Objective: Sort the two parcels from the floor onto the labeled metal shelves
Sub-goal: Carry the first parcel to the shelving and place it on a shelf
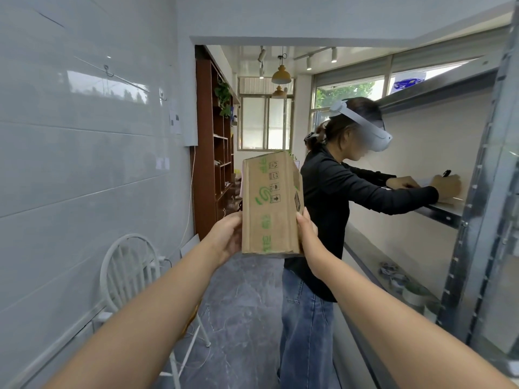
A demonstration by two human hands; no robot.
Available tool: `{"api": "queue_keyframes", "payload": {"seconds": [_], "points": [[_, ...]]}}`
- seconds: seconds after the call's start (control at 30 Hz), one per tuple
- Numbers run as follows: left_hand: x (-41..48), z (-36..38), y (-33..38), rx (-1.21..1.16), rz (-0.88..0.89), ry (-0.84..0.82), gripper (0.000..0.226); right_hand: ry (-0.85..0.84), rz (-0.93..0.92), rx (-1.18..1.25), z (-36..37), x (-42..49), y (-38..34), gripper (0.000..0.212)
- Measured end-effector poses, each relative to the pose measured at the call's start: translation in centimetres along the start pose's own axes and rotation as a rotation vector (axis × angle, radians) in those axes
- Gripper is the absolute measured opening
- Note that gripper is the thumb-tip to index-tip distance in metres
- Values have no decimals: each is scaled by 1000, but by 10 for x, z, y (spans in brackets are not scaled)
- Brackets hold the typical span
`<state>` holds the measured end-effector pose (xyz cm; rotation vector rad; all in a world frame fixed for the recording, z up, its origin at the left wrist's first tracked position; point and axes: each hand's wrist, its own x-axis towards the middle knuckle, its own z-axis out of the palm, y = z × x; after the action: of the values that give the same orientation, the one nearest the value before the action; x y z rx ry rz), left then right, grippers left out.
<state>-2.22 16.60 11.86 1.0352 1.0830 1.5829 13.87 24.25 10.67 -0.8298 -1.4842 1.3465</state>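
Note:
A brown cardboard parcel (269, 203) with green printed marks is held up at chest height in the middle of the view, standing on its short end. My left hand (226, 235) grips its lower left edge. My right hand (306, 227) grips its lower right edge, fingers wrapped behind the box. The metal shelves (443, 213) run along the right wall, their upright post (488, 192) close by on the right. No other parcel is in view.
A person in a black top, jeans and a white headset (328, 220) stands right behind the parcel, writing on the middle shelf. A white chair (129, 270) stands by the left tiled wall. Tape rolls (404, 284) lie on the lower shelf. A grey floor aisle runs ahead.

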Motion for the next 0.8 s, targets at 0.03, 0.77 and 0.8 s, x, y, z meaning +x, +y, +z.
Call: {"api": "queue_keyframes", "payload": {"seconds": [0.03, 0.77, 0.8], "points": [[-1, 3, -1, 31, 12, -21, 28, -29, 14, 72, 0, 2, 1, 73], [10, 20, -20, 85, 56, 95, 68, -256, 163, 417, -40, -15, -11, 44], [10, 20, -21, 107, 88, 113, 57, -220, 169, 385, -42, -12, -9, 41]]}}
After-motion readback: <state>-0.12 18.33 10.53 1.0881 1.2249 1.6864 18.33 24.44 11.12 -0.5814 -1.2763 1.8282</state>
